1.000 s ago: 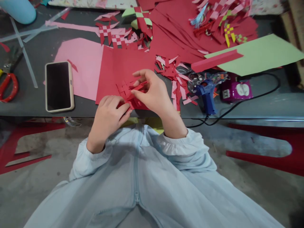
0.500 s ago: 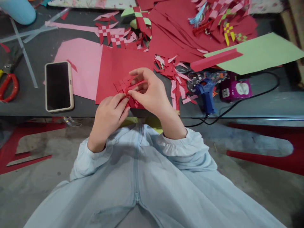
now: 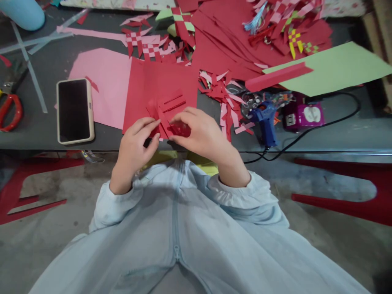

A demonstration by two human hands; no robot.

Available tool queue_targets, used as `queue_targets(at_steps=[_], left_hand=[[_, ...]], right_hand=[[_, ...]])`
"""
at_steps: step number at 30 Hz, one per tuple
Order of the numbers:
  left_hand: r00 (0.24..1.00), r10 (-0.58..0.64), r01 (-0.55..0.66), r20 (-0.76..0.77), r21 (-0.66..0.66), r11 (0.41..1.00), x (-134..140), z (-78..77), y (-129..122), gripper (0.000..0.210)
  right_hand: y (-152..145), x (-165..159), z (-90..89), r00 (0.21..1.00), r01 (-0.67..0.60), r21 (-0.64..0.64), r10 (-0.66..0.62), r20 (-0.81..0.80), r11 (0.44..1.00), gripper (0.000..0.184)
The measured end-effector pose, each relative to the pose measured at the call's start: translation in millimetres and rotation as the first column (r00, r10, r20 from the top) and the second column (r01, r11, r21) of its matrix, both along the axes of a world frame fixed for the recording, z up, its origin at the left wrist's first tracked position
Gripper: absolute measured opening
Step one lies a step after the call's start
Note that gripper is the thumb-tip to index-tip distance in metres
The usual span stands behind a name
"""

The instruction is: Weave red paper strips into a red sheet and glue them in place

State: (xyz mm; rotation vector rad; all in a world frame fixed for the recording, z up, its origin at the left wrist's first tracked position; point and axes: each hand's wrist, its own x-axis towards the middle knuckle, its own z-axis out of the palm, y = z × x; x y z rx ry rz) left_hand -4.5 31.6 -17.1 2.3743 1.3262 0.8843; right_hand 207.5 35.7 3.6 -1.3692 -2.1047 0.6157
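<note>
A small piece of interlaced red paper strips (image 3: 163,115) lies on a red paper sheet (image 3: 165,77) near the table's front edge. Its loose strip ends fan out toward the upper right. My left hand (image 3: 134,141) holds its left side, with the index fingertip on the strips and the thumb lower down, near the edge. From the right, the curled fingers and thumb of my right hand (image 3: 203,132) grip the strips' lower right side. Red on red makes the exact finger contact hard to see.
Left are a phone (image 3: 75,111), pink paper (image 3: 107,85) and red-handled scissors (image 3: 11,110). To the right lie paper scraps (image 3: 225,96), a blue glue gun (image 3: 266,122) with a black cable, a purple box (image 3: 306,116) and green paper (image 3: 333,69). Woven pieces (image 3: 150,49) sit behind.
My right hand has moved down and toward me, from the top of the strips to their lower right. My left thumb has spread away from its index finger. More of the strips now shows.
</note>
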Motion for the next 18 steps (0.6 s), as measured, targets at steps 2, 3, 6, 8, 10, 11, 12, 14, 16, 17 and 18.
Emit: queue_targets(at_steps=[2, 3, 6, 8, 10, 11, 12, 14, 16, 17, 18], left_hand=[[0.999, 0.04, -0.04, 0.026, -0.021, 0.999, -0.5, -0.1, 1.0, 0.035], [0.998, 0.06, -0.059, 0.036, -0.027, 0.998, -0.7, -0.3, 1.7, 0.035], [0.993, 0.096, -0.093, 0.067, -0.044, 0.995, -1.5, -1.3, 3.9, 0.038], [0.991, 0.1, -0.095, 0.089, -0.056, 0.994, -1.8, -2.1, 5.3, 0.042], [0.989, 0.097, -0.092, 0.108, -0.05, 0.995, -1.9, -2.7, 6.4, 0.045], [0.989, 0.098, -0.094, 0.114, -0.045, 0.995, -1.8, -2.9, 6.7, 0.045], [0.988, 0.103, -0.099, 0.116, -0.042, 0.994, -1.8, -2.9, 7.0, 0.044], [0.987, 0.114, -0.11, 0.114, -0.042, 0.993, -1.7, -2.5, 7.2, 0.04], [0.987, 0.123, -0.118, 0.1, -0.048, 0.992, -1.6, -1.8, 7.4, 0.037], [0.988, 0.124, -0.12, 0.093, -0.051, 0.991, -1.6, -1.5, 7.6, 0.036], [0.988, 0.127, -0.123, 0.086, -0.055, 0.991, -1.6, -1.1, 7.7, 0.035]], right_hand=[[-2.7, -0.9, -1.4, 0.997, -0.044, 0.01, 0.044, 0.068, 0.999, 0.029], [-3.4, -1.5, -2.4, 0.995, -0.055, 0.009, 0.054, 0.089, 0.998, 0.032], [-3.8, -2.8, -5.2, 0.99, -0.063, -0.002, 0.062, 0.126, 0.998, 0.035], [-2.9, -3.1, -6.4, 0.988, -0.065, -0.004, 0.065, 0.141, 0.998, 0.036], [-1.7, -2.9, -7.0, 0.985, -0.076, 0.0, 0.075, 0.157, 0.997, 0.035], [-1.1, -2.7, -7.1, 0.983, -0.082, 0.003, 0.081, 0.166, 0.997, 0.035], [-0.5, -2.6, -7.1, 0.981, -0.088, 0.007, 0.085, 0.175, 0.996, 0.034], [0.6, -2.4, -7.0, 0.977, -0.096, 0.015, 0.092, 0.193, 0.995, 0.03], [1.2, -2.6, -6.5, 0.973, -0.097, 0.018, 0.091, 0.212, 0.995, 0.026], [1.4, -3.0, -6.2, 0.971, -0.099, 0.018, 0.092, 0.222, 0.995, 0.025], [1.4, -3.7, -5.8, 0.968, -0.1, 0.017, 0.094, 0.231, 0.995, 0.026]])
